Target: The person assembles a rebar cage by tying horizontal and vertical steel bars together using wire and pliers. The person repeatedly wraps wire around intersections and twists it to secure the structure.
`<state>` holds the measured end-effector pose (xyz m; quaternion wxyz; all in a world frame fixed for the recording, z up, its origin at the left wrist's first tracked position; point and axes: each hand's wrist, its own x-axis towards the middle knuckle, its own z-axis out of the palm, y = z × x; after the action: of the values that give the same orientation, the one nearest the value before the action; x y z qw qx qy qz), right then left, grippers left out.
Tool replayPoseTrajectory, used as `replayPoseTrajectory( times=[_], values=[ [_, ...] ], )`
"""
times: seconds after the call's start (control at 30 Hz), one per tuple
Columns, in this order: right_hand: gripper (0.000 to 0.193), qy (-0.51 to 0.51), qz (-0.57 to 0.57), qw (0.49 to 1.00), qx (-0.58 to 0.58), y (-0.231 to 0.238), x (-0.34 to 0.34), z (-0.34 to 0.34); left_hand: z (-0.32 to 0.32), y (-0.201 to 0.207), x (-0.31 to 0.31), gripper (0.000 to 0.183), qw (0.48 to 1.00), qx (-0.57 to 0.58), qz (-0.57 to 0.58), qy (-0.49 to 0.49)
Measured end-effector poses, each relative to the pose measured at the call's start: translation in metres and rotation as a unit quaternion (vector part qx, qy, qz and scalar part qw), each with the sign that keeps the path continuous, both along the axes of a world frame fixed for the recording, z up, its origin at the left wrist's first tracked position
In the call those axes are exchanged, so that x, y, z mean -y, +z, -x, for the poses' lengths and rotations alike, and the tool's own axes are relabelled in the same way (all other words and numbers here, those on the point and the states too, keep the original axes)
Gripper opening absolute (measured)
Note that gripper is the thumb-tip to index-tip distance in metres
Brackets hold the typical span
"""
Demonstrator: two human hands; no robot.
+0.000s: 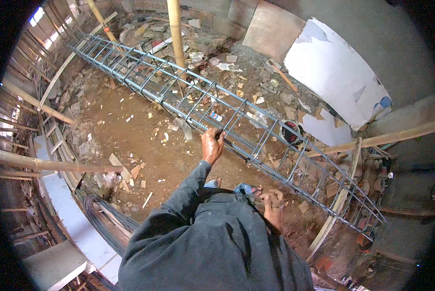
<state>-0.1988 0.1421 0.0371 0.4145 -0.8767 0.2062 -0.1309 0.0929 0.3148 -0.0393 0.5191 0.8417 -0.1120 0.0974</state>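
The long steel cage (249, 159), slanting across a wooden strip (324, 235), is likely heavy, rough and apt to flex; its long bars suit gripping. The left hand (211, 146) is wrapped around the near side; whether the right hand (273, 211) holds anything cannot be told. Beyond, a bamboo pole (175, 36) and scattered rubble could hinder movement.

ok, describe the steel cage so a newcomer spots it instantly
Start with the dirt floor, littered with scraps. Across the view, upper left to lower right, runs the long steel cage, the person's left hand at its near side. Unlike the solid bamboo poles nearby, it's open: long bars ringed by many hoops.
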Motion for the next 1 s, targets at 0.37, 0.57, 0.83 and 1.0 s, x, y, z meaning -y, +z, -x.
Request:
replayPoseTrajectory(
  times=[0.37,0.57,0.83,1.0],
  values=[
    [0.024,0.040,-0.370,0.917,-0.142,0.106,0.024,-0.186,0.001,0.013,-0.004,0.021,0.991,-0.082,0.105,0.003],
    [0.043,0.304,-0.262,0.900,-0.170,0.135,0.019,-0.318,0.002,0.008,-0.001,0.018,0.988,-0.089,0.124,0.020],
    [0.035,0.431,0.408,0.792,-0.143,0.119,0.009,-0.424,0.004,0.007,-0.001,0.019,0.987,-0.078,0.140,0.025],
    [0.025,0.441,0.532,0.667,-0.278,0.110,0.013,-0.439,0.003,0.010,0.000,0.017,0.991,-0.021,0.130,0.021]
  ],
)
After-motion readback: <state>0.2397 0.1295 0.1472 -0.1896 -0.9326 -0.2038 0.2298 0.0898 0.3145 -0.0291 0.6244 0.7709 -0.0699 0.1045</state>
